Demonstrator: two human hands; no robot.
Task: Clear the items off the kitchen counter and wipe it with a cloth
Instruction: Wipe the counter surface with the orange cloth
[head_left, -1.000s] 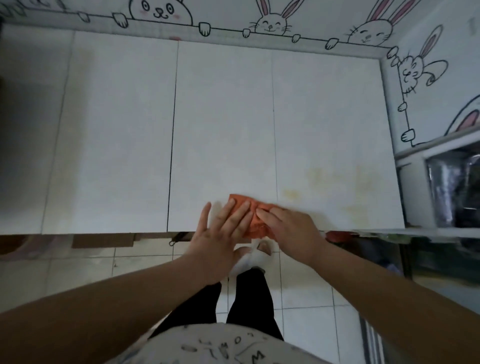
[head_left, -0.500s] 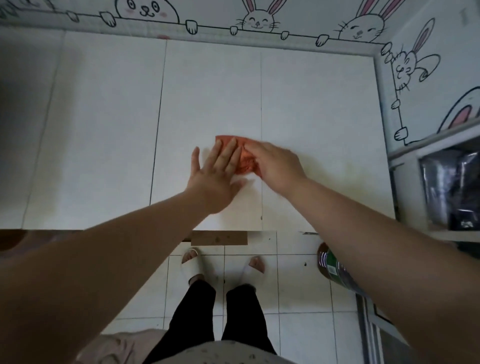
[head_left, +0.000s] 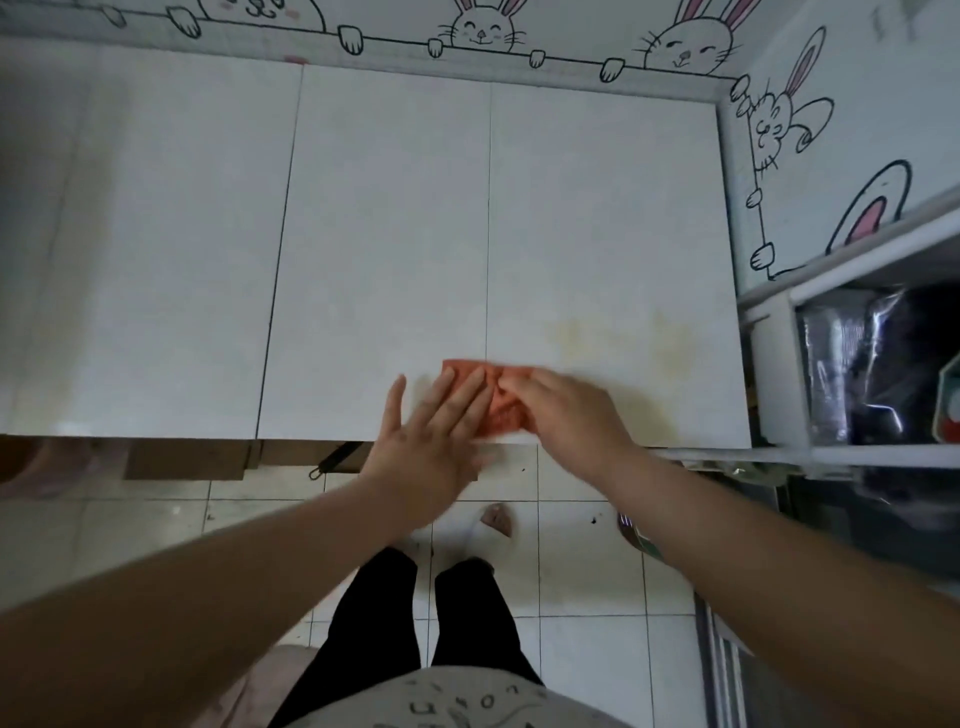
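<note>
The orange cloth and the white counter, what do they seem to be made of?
Orange cloth: likely soft woven fabric, matte; its surface shows a ribbed texture and folds. Counter: probably large glazed tiles or smooth panels, white with thin dark seams; some yellowish stains mark it.

The white tiled counter (head_left: 395, 249) carries one orange cloth (head_left: 498, 400), pressed flat beneath both hands' fingers at its front edge.

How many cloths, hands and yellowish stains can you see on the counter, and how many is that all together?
Orange cloth: 1
Hands on the cloth: 2, left hand and right hand
Faint yellowish stains on the counter: 2, one and another, both blurry
Total: 5
</note>
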